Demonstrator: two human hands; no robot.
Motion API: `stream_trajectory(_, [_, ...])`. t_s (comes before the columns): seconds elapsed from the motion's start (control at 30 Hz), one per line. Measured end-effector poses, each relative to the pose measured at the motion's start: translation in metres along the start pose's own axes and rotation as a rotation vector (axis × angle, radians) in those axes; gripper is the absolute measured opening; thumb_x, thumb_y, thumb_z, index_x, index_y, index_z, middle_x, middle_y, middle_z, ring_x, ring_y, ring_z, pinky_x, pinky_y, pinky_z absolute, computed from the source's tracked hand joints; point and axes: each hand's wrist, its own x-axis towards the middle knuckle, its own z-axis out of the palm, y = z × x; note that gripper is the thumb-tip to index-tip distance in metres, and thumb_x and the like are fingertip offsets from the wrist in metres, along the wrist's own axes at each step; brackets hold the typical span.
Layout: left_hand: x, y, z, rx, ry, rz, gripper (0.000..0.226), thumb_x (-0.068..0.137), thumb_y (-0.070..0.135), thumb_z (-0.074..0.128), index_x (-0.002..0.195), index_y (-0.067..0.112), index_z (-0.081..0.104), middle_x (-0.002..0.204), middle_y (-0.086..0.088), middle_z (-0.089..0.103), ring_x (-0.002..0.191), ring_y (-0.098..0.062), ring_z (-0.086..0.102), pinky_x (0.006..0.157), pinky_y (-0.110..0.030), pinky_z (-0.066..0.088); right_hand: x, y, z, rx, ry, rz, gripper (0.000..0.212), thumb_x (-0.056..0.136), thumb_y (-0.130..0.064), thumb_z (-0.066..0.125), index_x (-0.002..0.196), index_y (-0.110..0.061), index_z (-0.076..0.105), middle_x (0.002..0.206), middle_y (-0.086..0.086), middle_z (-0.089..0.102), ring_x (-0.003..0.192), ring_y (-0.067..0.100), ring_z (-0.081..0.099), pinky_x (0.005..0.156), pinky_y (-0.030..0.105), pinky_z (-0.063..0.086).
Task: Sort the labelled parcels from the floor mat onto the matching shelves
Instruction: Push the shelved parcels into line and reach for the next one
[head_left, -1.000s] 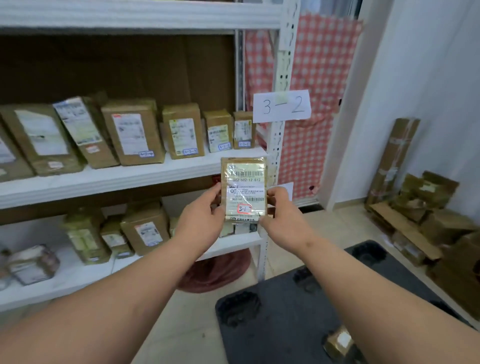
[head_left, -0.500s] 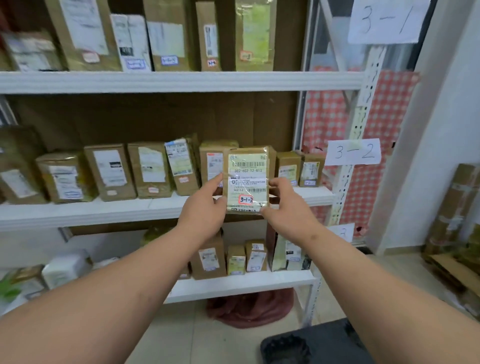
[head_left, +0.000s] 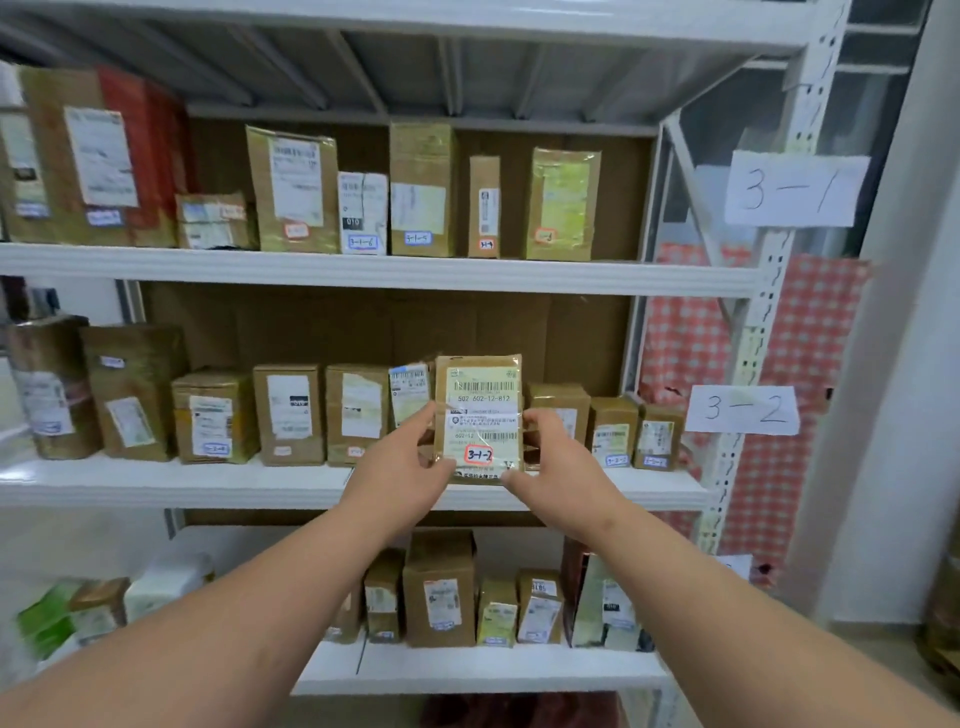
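Note:
A flat brown parcel (head_left: 479, 415) with a white barcode label and a red-ringed tag reading 3-1-2 is held upright in front of the middle shelf. My left hand (head_left: 402, 467) pinches its left edge and my right hand (head_left: 558, 462) pinches its right edge. A paper sign 3-1 (head_left: 795, 189) hangs on the rack's right post beside the upper shelf (head_left: 363, 267). Lower on the same post, a sign 3-2 (head_left: 743, 410) marks the middle shelf (head_left: 156, 483). On the upper shelf, bare board shows to the right of the last parcel (head_left: 563, 205).
Rows of brown labelled parcels stand on the upper, middle and lower shelf (head_left: 467, 670). A red checked cloth (head_left: 810, 395) hangs behind the rack on the right, next to a white wall. A dark red bag (head_left: 519, 712) lies under the rack.
My view has tilted up from the floor mat to the shelves. The parcel stays in both hands and now sits in front of the middle shelf, with the 3-1 shelf in view above.

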Motion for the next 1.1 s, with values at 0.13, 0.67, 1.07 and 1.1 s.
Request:
stream_trajectory(0.13, [-0.002,0.018,0.004,0.029,0.025,-0.005,0.068,0.094,0.026,0.063,0.150,0.044,0.029,0.129,0.016,0.063,0.090,0.002,0.062,0.073,-0.023,0.055,-0.004,0.002,-0.016,-0.001,0.002,0.008,0.062,0.092,-0.021,0.067,0.140,-0.029,0.029,0.135,-0.008,0.059,0.118,0.008,0.058,0.077,0.015,0.047])
stream_trajectory(0.67, [0.016,0.120,0.056,0.059,-0.030,0.117,0.075,0.095,0.022,0.061,0.154,0.043,0.019,0.088,0.021,0.056,0.074,-0.005,0.060,0.058,-0.022,0.048,-0.017,0.042,-0.121,-0.089,0.133,0.016,0.069,0.089,-0.018,0.068,0.145,-0.026,0.027,0.131,-0.005,0.061,0.102,0.012,0.063,0.089,0.035,0.054])
stream_trajectory(1.07, [0.034,0.174,0.113,0.026,-0.108,0.187,0.079,0.094,0.024,0.065,0.155,0.042,0.017,0.110,0.008,0.064,0.066,-0.006,0.057,0.056,-0.028,0.051,-0.030,0.086,-0.182,-0.082,0.186,0.071,0.063,0.090,-0.013,0.065,0.142,-0.025,0.031,0.117,-0.014,0.062,0.097,0.009,0.064,0.088,0.036,0.054])
stream_trajectory(1.1, [0.035,0.177,0.115,0.028,-0.106,0.190,0.080,0.093,0.024,0.065,0.155,0.042,0.017,0.117,0.007,0.064,0.069,-0.006,0.059,0.060,-0.031,0.055,-0.029,0.089,-0.185,-0.074,0.188,0.074,0.064,0.090,-0.012,0.065,0.143,-0.024,0.030,0.110,-0.018,0.059,0.095,0.007,0.063,0.087,0.036,0.054])
